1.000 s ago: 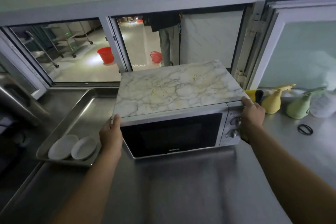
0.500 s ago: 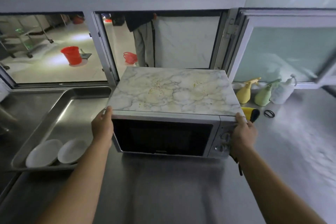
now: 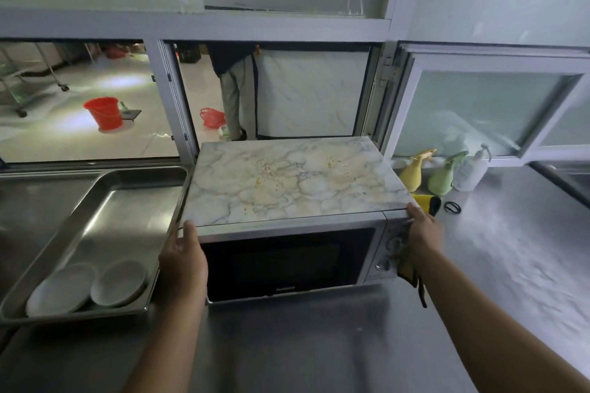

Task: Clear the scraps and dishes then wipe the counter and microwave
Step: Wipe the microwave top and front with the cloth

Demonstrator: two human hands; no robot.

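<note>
Beyond the window, a red bucket [image 3: 105, 113] and a red basket [image 3: 212, 117] stood on the floor; a person [image 3: 234, 89] stood just beside the basket. A black ring [image 3: 452, 207] lay near three bottles [image 3: 442, 173].

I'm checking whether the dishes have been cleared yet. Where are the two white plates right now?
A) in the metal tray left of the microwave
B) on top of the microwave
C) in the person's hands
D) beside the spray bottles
A: both white plates lie side by side in the near end of the metal tray, left of the microwave, which both hands grip.
</note>
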